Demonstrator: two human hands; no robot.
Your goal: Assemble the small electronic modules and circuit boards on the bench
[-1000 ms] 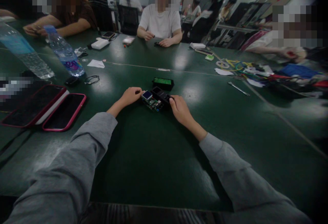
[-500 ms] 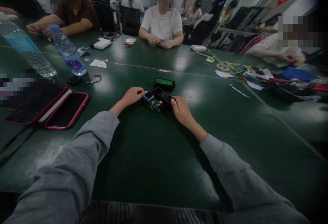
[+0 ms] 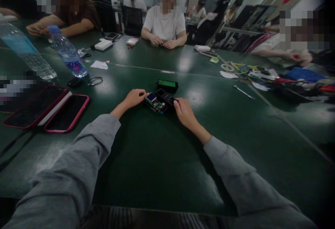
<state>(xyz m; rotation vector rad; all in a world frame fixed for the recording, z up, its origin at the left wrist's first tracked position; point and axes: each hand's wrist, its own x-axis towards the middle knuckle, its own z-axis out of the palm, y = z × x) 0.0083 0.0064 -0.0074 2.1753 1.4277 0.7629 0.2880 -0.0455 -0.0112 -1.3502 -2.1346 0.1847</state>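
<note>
My left hand point(image 3: 134, 98) is closed at the left end of a green circuit board point(image 3: 158, 106), which carries a small square screen point(image 3: 151, 97). My fingertips there are partly hidden behind the board's end. My right hand point(image 3: 185, 111) pinches the right end of a black plastic cover point(image 3: 165, 96) with a window opening in it. Board and cover lie side by side at a slant, close together or touching; which of the two I cannot tell. Just beyond them a black case point(image 3: 167, 88) with a green board inside rests on the table.
At left are two phones in red cases point(image 3: 66, 113), two water bottles point(image 3: 70, 56) and a coiled cable point(image 3: 95, 81). A wrench point(image 3: 244, 92) and tangled wires point(image 3: 251, 71) lie at right on the green table point(image 3: 167, 166). A person point(image 3: 164, 26) sits opposite; others sit around.
Hardly anything differs. The whole view has shifted very slightly left; both hands keep their hold on the board and the cover.
</note>
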